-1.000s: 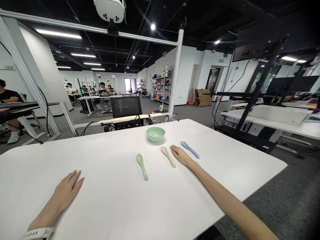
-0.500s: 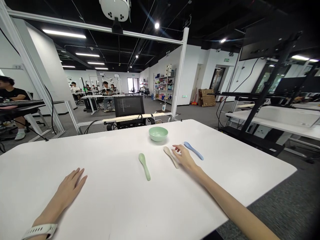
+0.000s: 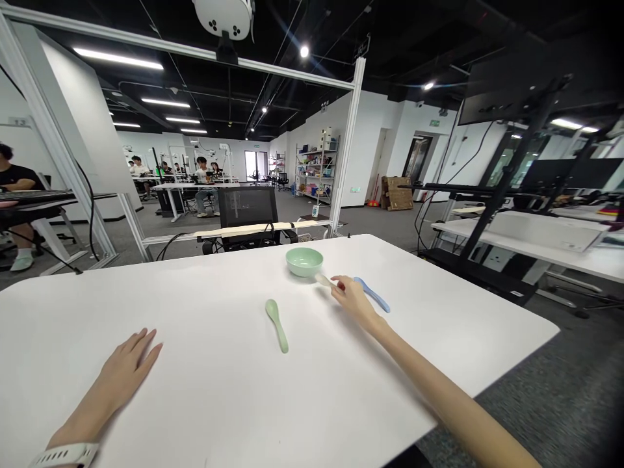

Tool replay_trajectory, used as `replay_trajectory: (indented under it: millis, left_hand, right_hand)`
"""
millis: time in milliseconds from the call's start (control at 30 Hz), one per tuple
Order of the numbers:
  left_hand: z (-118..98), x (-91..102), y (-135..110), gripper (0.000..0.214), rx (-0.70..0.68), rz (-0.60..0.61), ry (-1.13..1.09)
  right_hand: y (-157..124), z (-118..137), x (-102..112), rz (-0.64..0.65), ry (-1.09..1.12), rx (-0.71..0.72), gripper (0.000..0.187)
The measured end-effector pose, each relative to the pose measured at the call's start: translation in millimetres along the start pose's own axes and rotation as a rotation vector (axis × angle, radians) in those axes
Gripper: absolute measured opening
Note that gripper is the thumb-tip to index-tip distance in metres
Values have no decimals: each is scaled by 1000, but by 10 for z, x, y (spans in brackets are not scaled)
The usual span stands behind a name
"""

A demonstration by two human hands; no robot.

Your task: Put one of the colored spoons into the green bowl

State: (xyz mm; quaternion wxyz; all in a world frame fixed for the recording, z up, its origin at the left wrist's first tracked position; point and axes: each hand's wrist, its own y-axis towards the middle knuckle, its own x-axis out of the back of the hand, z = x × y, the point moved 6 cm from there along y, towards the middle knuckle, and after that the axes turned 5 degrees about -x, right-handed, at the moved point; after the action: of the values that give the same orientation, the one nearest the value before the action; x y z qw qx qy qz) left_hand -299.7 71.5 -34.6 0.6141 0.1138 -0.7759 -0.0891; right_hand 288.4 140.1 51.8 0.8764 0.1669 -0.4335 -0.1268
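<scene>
left hand (image 3: 127,372) lies flat, fingers (image 3: 141,344) spread; right arm (image 3: 429,383) stretches forward, right hand (image 3: 351,300) pinched closed

You're getting a bright, evenly lit view: ceiling strips (image 3: 117,58) and spotlights (image 3: 304,51) light the room from above, against a dark ceiling. The table (image 3: 205,390) glows white with soft glare, and only faint shadows lie beneath the bowl (image 3: 304,261) and your right hand (image 3: 351,299). The wide lens bends the frame bars (image 3: 195,45) near the edges, and the corners darken, especially at lower right. Distant details look soft.
</scene>
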Motion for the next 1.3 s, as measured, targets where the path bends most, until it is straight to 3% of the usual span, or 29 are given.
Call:
replay_trajectory:
  millis: [133, 300, 500, 700, 867, 1000, 1167, 1300]
  left_hand:
    - [14, -27, 17, 91, 0, 12, -5]
    - [-6, -3, 22, 84, -22, -38, 12]
    - [-88, 58, -9, 78, -32, -51, 60]
    - [-110, 77, -37, 74, -26, -69, 59]
    - [-95, 59, -40, 76, -18, -63, 54]
    - [-75, 38, -25, 80, -25, -43, 44]
    - [-39, 0, -10, 86, -25, -20, 29]
    - [-16, -31, -9, 89, -21, -12, 28]
  right_hand:
    - [508, 285, 41, 1, -106, 61, 27]
    - [1005, 543, -191, 88, -350, 34, 31]
    - [1188, 566, -443, 100, -470, 6, 29]
    - [1197, 543, -525, 90, -497, 10, 27]
    - [1094, 446, -329, 14, -398, 31, 31]
    - [744, 117, -102, -33, -246, 57, 38]
    - [146, -390, -86, 102, -171, 107, 45]
    - [-101, -604, -160, 187, -168, 92, 45]
